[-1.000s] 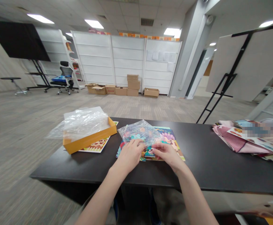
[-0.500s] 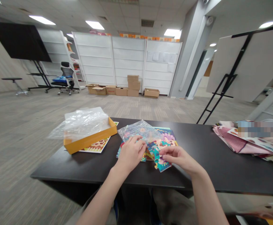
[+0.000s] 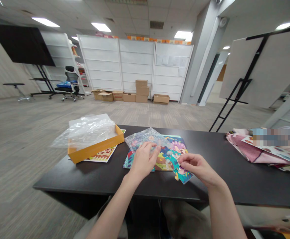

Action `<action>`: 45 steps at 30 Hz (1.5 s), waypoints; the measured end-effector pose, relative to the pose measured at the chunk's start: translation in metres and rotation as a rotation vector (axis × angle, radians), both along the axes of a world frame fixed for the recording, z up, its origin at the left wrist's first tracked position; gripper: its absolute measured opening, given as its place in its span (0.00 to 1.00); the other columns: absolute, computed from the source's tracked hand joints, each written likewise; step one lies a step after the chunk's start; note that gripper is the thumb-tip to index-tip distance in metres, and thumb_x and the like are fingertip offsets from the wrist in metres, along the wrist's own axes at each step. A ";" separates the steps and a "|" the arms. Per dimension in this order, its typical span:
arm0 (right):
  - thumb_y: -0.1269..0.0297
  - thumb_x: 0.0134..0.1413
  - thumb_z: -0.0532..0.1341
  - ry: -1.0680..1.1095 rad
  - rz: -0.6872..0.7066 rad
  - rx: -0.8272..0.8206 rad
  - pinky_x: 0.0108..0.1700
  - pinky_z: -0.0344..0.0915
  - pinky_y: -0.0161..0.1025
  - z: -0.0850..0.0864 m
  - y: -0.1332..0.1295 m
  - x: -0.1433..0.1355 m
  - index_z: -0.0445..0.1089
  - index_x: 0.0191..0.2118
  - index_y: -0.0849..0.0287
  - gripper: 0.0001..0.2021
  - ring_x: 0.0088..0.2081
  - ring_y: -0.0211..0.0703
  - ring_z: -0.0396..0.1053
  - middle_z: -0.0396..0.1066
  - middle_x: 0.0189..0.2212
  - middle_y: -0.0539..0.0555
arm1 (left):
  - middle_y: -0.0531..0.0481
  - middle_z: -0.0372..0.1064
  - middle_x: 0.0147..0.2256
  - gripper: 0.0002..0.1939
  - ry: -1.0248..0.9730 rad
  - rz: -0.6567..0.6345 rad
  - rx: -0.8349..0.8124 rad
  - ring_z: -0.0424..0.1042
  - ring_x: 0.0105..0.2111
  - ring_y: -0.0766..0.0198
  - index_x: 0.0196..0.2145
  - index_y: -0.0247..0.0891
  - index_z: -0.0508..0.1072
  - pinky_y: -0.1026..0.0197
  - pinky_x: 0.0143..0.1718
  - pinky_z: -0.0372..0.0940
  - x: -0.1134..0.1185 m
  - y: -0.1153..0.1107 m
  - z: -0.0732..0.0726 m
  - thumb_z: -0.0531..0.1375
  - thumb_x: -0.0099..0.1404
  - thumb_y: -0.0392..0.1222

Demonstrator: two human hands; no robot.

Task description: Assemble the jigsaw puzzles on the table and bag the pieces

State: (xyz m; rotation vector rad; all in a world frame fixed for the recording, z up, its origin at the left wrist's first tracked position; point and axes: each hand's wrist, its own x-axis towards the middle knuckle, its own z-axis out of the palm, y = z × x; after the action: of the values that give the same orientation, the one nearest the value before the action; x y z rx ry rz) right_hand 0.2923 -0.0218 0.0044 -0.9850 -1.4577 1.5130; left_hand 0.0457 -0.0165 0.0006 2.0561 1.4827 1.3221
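A colourful picture board (image 3: 163, 162) lies on the dark table, partly under a clear plastic bag (image 3: 148, 136). My left hand (image 3: 145, 157) rests over the board and the bag's lower edge, its fingers apart and holding nothing. At the board's right side, my right hand (image 3: 196, 167) pinches a joined cluster of puzzle pieces (image 3: 183, 175), teal and pink, which overhangs the board's lower right corner. Part of the board is hidden by my left hand.
At the table's left stands a yellow box (image 3: 96, 147) with crumpled plastic film (image 3: 90, 131) in it, over a printed sheet (image 3: 104, 155). Folded pink cloths (image 3: 249, 149) lie at the right. The table's front edge runs below my forearms.
My right hand has moved right with the puzzle pieces, uncovering more of the board. My left hand has shifted slightly right, its thumb now further out.
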 end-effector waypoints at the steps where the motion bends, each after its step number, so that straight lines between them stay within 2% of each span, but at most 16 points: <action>1: 0.56 0.45 0.75 0.002 -0.017 0.008 0.32 0.68 0.34 0.000 0.000 0.000 0.79 0.34 0.59 0.13 0.28 0.37 0.70 0.76 0.29 0.52 | 0.41 0.76 0.46 0.16 -0.072 -0.013 -0.028 0.74 0.50 0.52 0.45 0.36 0.76 0.49 0.54 0.67 0.001 0.000 0.001 0.55 0.72 0.50; 4: 0.54 0.45 0.75 -0.009 -0.030 0.027 0.32 0.69 0.36 0.000 0.000 -0.005 0.79 0.33 0.59 0.14 0.28 0.39 0.70 0.76 0.28 0.52 | 0.43 0.77 0.39 0.18 -0.367 -0.114 -0.215 0.77 0.41 0.55 0.45 0.36 0.75 0.55 0.44 0.71 0.006 0.000 0.005 0.61 0.67 0.53; 7: 0.53 0.43 0.75 -0.046 -0.004 0.034 0.33 0.69 0.37 0.003 0.000 -0.015 0.79 0.32 0.59 0.15 0.28 0.40 0.71 0.76 0.29 0.53 | 0.51 0.75 0.29 0.24 -0.648 -0.226 -0.395 0.76 0.30 0.63 0.48 0.34 0.73 0.62 0.33 0.70 0.010 0.000 0.008 0.68 0.59 0.51; 11: 0.54 0.42 0.76 -0.044 0.016 0.043 0.33 0.69 0.36 0.005 0.000 -0.022 0.80 0.30 0.59 0.14 0.28 0.39 0.71 0.77 0.29 0.54 | 0.56 0.71 0.26 0.27 -0.815 -0.201 -0.414 0.71 0.24 0.69 0.48 0.33 0.72 0.67 0.26 0.66 0.012 0.004 0.009 0.71 0.54 0.48; 16: 0.54 0.41 0.76 0.020 -0.073 0.065 0.31 0.70 0.37 0.000 0.001 -0.015 0.80 0.30 0.58 0.14 0.27 0.39 0.71 0.77 0.27 0.53 | 0.53 0.74 0.26 0.23 -0.789 -0.097 -0.366 0.75 0.26 0.65 0.45 0.34 0.74 0.66 0.26 0.69 0.009 0.009 0.005 0.71 0.53 0.46; 18: 0.54 0.41 0.76 0.048 -0.138 0.089 0.32 0.71 0.38 -0.003 0.004 -0.014 0.80 0.31 0.58 0.14 0.28 0.41 0.73 0.78 0.28 0.54 | 0.52 0.76 0.26 0.21 -0.724 -0.144 -0.406 0.77 0.27 0.63 0.43 0.34 0.75 0.64 0.29 0.71 0.010 0.008 0.005 0.71 0.52 0.43; 20: 0.53 0.40 0.77 0.052 -0.188 0.109 0.33 0.72 0.39 -0.004 0.007 -0.015 0.80 0.31 0.58 0.15 0.28 0.42 0.74 0.78 0.30 0.54 | 0.49 0.77 0.28 0.20 -0.684 -0.245 -0.449 0.79 0.29 0.61 0.41 0.34 0.76 0.62 0.32 0.73 0.012 0.005 0.006 0.72 0.51 0.43; 22: 0.52 0.38 0.77 0.034 -0.203 0.120 0.33 0.73 0.39 -0.004 0.009 -0.019 0.79 0.30 0.59 0.17 0.28 0.42 0.74 0.78 0.30 0.54 | 0.47 0.78 0.31 0.21 -0.692 -0.327 -0.466 0.80 0.32 0.59 0.41 0.34 0.76 0.60 0.35 0.75 0.015 0.002 0.007 0.73 0.51 0.44; 25: 0.51 0.39 0.77 0.002 -0.183 0.122 0.32 0.73 0.39 -0.002 0.009 -0.024 0.78 0.30 0.59 0.18 0.28 0.42 0.75 0.78 0.28 0.53 | 0.45 0.79 0.33 0.23 -0.718 -0.358 -0.481 0.80 0.33 0.57 0.42 0.34 0.76 0.58 0.35 0.75 0.017 0.000 0.006 0.73 0.52 0.47; 30: 0.48 0.43 0.74 -0.062 -0.106 0.116 0.32 0.73 0.41 -0.004 0.008 -0.030 0.76 0.33 0.58 0.19 0.28 0.45 0.76 0.76 0.24 0.52 | 0.49 0.78 0.29 0.20 -0.682 -0.278 -0.450 0.79 0.29 0.60 0.38 0.35 0.76 0.60 0.33 0.74 0.020 0.004 0.000 0.73 0.49 0.43; 33: 0.49 0.44 0.74 -0.053 -0.103 0.139 0.32 0.73 0.40 -0.009 0.011 -0.031 0.75 0.38 0.57 0.20 0.29 0.43 0.76 0.78 0.30 0.53 | 0.51 0.76 0.26 0.15 -0.681 -0.189 -0.377 0.77 0.28 0.62 0.35 0.35 0.75 0.62 0.32 0.72 0.019 0.008 0.000 0.71 0.51 0.41; 36: 0.51 0.41 0.76 -0.002 -0.196 0.187 0.35 0.74 0.40 -0.012 0.015 -0.029 0.73 0.41 0.56 0.24 0.31 0.42 0.76 0.78 0.35 0.54 | 0.53 0.74 0.25 0.14 -0.711 -0.140 -0.345 0.77 0.27 0.62 0.37 0.36 0.75 0.63 0.31 0.72 0.017 0.010 0.003 0.70 0.52 0.41; 39: 0.50 0.41 0.76 0.064 -0.319 0.223 0.38 0.74 0.41 -0.011 0.018 -0.028 0.72 0.40 0.56 0.23 0.33 0.43 0.75 0.77 0.33 0.54 | 0.54 0.75 0.25 0.17 -0.706 -0.127 -0.365 0.77 0.28 0.62 0.40 0.36 0.76 0.62 0.32 0.73 0.015 0.009 0.006 0.70 0.52 0.40; 42: 0.49 0.40 0.76 0.106 -0.468 0.269 0.39 0.74 0.42 -0.008 0.020 -0.031 0.71 0.40 0.55 0.23 0.34 0.44 0.75 0.77 0.34 0.54 | 0.51 0.77 0.27 0.20 -0.695 -0.210 -0.434 0.79 0.30 0.61 0.42 0.35 0.77 0.61 0.35 0.74 0.016 0.005 0.006 0.71 0.52 0.41; 45: 0.49 0.39 0.76 0.081 -0.531 0.326 0.39 0.73 0.43 -0.005 0.020 -0.037 0.71 0.39 0.55 0.24 0.32 0.43 0.74 0.76 0.33 0.53 | 0.50 0.78 0.28 0.24 -0.729 -0.328 -0.521 0.80 0.30 0.60 0.44 0.34 0.76 0.60 0.36 0.74 0.019 0.001 0.007 0.73 0.51 0.44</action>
State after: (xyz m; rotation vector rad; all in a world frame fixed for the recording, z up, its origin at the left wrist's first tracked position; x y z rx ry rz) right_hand 0.2552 -0.0021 -0.0010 -0.9951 -1.2094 0.8903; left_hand 0.0649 -0.0155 0.0071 1.2225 0.9655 1.1936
